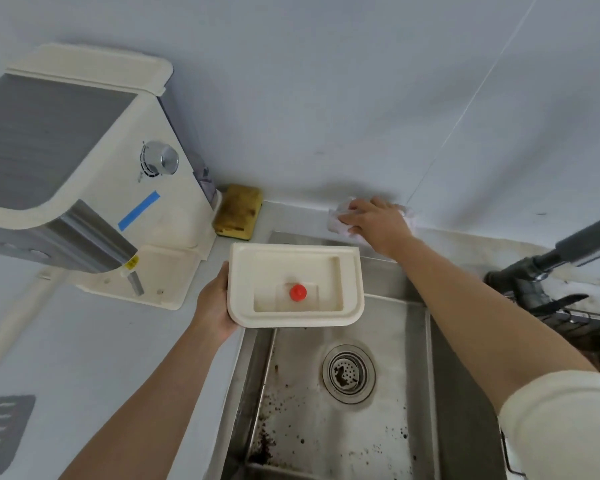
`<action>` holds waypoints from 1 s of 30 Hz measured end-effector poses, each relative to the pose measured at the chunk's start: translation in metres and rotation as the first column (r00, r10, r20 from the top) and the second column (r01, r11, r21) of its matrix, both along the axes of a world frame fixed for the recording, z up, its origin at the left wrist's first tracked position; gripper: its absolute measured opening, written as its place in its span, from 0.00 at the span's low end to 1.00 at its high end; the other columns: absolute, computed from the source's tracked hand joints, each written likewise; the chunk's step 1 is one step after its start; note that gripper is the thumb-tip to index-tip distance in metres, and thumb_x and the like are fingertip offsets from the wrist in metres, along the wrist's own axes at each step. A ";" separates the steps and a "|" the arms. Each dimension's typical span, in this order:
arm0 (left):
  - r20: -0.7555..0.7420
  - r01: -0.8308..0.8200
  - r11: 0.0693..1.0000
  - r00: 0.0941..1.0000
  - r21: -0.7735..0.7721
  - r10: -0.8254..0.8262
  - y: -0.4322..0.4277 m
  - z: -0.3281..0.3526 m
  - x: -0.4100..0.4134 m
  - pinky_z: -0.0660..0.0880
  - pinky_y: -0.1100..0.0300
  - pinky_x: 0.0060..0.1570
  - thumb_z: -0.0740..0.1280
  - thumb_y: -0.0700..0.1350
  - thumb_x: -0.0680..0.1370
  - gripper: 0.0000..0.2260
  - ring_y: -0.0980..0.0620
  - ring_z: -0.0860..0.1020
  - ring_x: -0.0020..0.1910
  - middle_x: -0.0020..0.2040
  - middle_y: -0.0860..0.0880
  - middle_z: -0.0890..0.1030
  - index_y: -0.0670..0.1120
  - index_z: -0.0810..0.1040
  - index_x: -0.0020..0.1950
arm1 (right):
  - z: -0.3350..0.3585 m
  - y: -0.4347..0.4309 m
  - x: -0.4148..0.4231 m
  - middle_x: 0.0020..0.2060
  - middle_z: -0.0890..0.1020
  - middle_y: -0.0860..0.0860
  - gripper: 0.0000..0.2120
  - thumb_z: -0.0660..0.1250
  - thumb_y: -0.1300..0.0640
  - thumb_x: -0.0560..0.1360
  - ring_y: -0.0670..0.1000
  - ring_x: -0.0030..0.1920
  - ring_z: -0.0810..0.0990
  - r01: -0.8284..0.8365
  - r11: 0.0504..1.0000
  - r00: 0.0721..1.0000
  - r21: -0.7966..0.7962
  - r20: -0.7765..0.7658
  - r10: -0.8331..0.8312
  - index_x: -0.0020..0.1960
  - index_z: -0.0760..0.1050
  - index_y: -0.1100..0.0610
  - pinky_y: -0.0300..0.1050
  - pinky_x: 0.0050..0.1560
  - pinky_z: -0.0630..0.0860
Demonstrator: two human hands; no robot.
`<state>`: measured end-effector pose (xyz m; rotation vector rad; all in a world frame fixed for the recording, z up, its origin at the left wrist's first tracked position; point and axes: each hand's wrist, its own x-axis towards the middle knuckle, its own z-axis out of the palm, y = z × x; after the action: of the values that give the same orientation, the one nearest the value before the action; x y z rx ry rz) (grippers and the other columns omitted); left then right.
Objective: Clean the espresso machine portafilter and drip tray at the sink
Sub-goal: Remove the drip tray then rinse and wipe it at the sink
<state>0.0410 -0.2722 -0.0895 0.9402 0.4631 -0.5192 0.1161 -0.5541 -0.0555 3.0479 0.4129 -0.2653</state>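
My left hand grips the left edge of the cream drip tray, which hangs level over the back left corner of the steel sink. A red float sits in the tray's hollow. My right hand lies on a white cloth on the ledge behind the sink, against the wall, fingers bent over it. The cream espresso machine stands at the left on the counter. No portafilter is in view.
A yellow sponge lies between the machine and the wall. Dark coffee grounds speckle the sink floor around the drain. A dark faucet juts in from the right. A grey slotted grate lies at the counter's lower left.
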 end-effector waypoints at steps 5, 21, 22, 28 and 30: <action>-0.007 -0.018 0.998 1.000 0.059 0.018 0.003 -0.011 0.003 0.74 0.43 0.54 0.53 0.53 0.81 0.22 0.40 0.77 0.53 0.54 0.42 0.77 0.40 0.70 0.67 | -0.028 0.013 0.011 0.70 0.62 0.50 0.26 0.60 0.60 0.76 0.58 0.67 0.63 -0.035 0.993 0.998 -0.117 -0.046 0.030 0.71 0.61 0.44 0.51 0.65 0.63; -0.014 -0.005 1.000 1.000 0.015 0.005 0.004 0.004 -0.019 0.77 0.45 0.49 0.54 0.52 0.81 0.19 0.40 0.78 0.53 0.54 0.43 0.78 0.42 0.73 0.64 | 0.024 0.014 -0.045 0.76 0.49 0.52 0.28 0.52 0.49 0.81 0.53 0.76 0.46 0.421 0.717 0.904 0.555 -0.320 -0.283 0.76 0.46 0.54 0.49 0.75 0.46; -0.028 -0.002 1.000 1.000 0.002 0.002 0.006 0.006 -0.021 0.78 0.46 0.48 0.53 0.52 0.81 0.19 0.41 0.78 0.53 0.55 0.43 0.79 0.43 0.73 0.64 | 0.032 0.019 -0.060 0.76 0.52 0.53 0.29 0.54 0.50 0.80 0.53 0.76 0.49 0.417 0.663 0.908 0.622 -0.308 -0.283 0.76 0.47 0.57 0.45 0.73 0.48; -0.047 -0.020 0.999 0.999 0.039 0.022 0.023 0.015 -0.035 0.75 0.46 0.41 0.55 0.51 0.81 0.14 0.43 0.80 0.46 0.42 0.46 0.84 0.45 0.78 0.52 | 0.044 0.049 -0.144 0.75 0.49 0.45 0.46 0.68 0.51 0.73 0.47 0.75 0.50 0.506 0.502 0.862 0.701 -0.439 -0.255 0.76 0.37 0.54 0.23 0.59 0.51; -0.064 -0.021 0.997 0.998 0.070 0.026 0.028 0.016 -0.040 0.76 0.45 0.39 0.57 0.51 0.80 0.13 0.43 0.80 0.44 0.40 0.46 0.84 0.46 0.78 0.48 | 0.039 0.060 -0.169 0.76 0.45 0.45 0.53 0.73 0.50 0.68 0.45 0.74 0.48 0.497 0.524 0.865 0.692 -0.443 -0.236 0.75 0.35 0.52 0.32 0.65 0.49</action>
<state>0.0009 -0.2440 -0.0730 0.9852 0.5527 -0.5157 -0.0527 -0.4936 -0.0165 3.9908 -0.2444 -0.7643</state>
